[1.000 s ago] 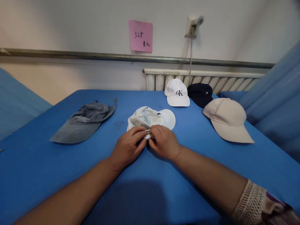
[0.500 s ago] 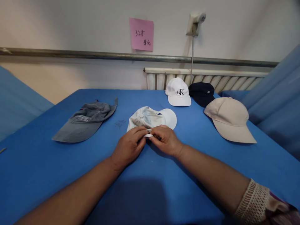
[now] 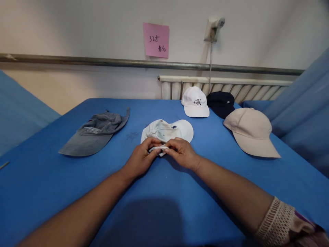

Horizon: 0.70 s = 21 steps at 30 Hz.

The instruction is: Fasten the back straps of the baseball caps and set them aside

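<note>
Pale cap (image 3: 167, 130) fwd of L hand (image 3: 141, 156), R hand (image 3: 182, 153); edge pinched.

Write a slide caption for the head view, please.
Left hand and right hand pinch a pale cap on a blue table, four other caps nearby.

Left hand (image 3: 142, 156) at the near side of the pale cap (image 3: 168, 131), fingers curled, thumb pinching the cap's fabric, right hand (image 3: 182, 153) just beside it, thumb and fingers likewise pinching, left forearm (image 3: 102, 195) and right forearm (image 3: 231, 190) converging toward the cap.
</note>
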{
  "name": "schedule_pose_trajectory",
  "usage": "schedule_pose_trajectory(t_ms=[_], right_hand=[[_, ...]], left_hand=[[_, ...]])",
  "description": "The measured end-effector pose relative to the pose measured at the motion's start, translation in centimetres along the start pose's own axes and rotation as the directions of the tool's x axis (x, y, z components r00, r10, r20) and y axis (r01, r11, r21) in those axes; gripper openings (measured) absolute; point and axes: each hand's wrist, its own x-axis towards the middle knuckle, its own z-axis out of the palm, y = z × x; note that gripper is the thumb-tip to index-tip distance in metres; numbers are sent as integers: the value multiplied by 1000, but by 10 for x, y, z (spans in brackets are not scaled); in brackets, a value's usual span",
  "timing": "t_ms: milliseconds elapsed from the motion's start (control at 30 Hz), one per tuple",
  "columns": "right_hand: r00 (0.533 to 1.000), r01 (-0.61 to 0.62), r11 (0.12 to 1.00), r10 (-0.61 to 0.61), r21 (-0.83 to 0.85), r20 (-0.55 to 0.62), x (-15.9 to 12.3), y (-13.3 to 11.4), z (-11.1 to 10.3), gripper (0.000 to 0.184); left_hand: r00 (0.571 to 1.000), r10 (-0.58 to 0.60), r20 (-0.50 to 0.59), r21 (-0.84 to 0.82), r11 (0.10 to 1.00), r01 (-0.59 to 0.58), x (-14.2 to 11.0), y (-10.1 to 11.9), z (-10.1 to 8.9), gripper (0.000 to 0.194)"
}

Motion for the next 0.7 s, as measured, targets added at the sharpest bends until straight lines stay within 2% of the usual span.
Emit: schedule_pose_trajectory(t_ms=[133, 233, 300, 367, 467, 567, 700], right_hand=[[995, 60, 998, -59, 8, -77, 0, -4, 1, 10], [989, 22, 998, -29, -52, -145, -3, -10, 2, 8], [985, -9, 997, -5, -80, -174, -5, -12, 3, 7], [986, -6, 999, -1, -38, -166, -7, -11, 5, 5], [995, -19, 996, 28, 85, -100, -9, -4, 9, 7], [999, -22, 995, 24, 96, -25, -9, 0, 10, 11], [996, 59, 997, -62, 41, 67, -10, -3, 8, 14]], left_hand=[[993, 35, -111, 74, 997, -27, -3, 3, 4, 22], [977, 102, -187, 166, 984, -71, -6, 8, 5, 21], [969, 150, -197, 203, 973, -110, -8, 10, 5, 21], [974, 161, -162, 196, 972, -128, -9, 11, 3, 25], [994, 74, -76, 54, 996, -70, -9, 10, -2, 37], [999, -44, 0, -126, 991, 43, -9, 9, -9, 41], [988, -152, 5, -72, 986, 152, -9, 9, -15, 38]])
